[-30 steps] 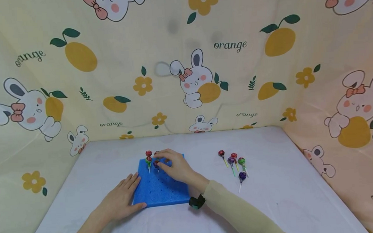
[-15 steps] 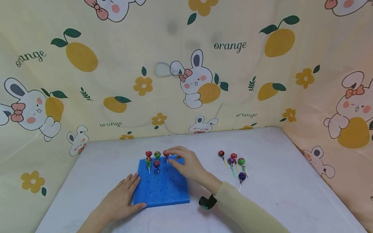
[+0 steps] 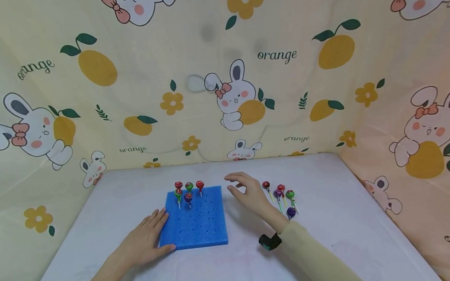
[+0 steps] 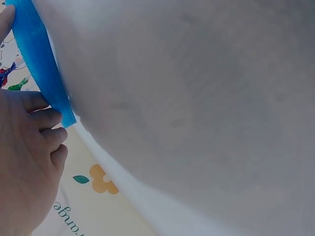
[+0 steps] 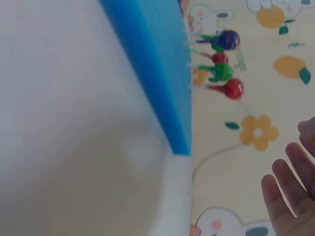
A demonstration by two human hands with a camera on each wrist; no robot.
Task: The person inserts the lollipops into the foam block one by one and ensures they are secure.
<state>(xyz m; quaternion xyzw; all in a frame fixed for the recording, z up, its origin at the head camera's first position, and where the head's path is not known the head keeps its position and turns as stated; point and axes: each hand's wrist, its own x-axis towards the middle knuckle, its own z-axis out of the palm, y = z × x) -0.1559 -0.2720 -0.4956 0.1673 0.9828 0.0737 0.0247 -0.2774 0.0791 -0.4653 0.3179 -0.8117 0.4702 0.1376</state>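
A blue foam board [image 3: 202,225] with rows of small holes lies on the table, and several lollipops stand upright in its far left part. Among them are a red lollipop [image 3: 199,184], a green lollipop [image 3: 189,186] and a purple lollipop [image 3: 188,197]. My left hand [image 3: 146,236] rests at the board's left edge with its fingers extended and the thumb by the near corner. Off the board's right side, my right hand [image 3: 251,196] hovers with nothing in it, its fingers loosely bent. The right wrist view shows its spread fingers [image 5: 283,184] apart from the standing lollipops.
To the right of my right hand, several loose lollipops lie on the white table [image 3: 327,245], among them a green one [image 3: 290,194] and a dark purple one [image 3: 291,212]. A patterned curtain [image 3: 194,129] with rabbits and oranges encloses the back and sides.
My right hand has let go of the red lollipop in the back row and moved right, off the board. The left hand stays at the board's edge.
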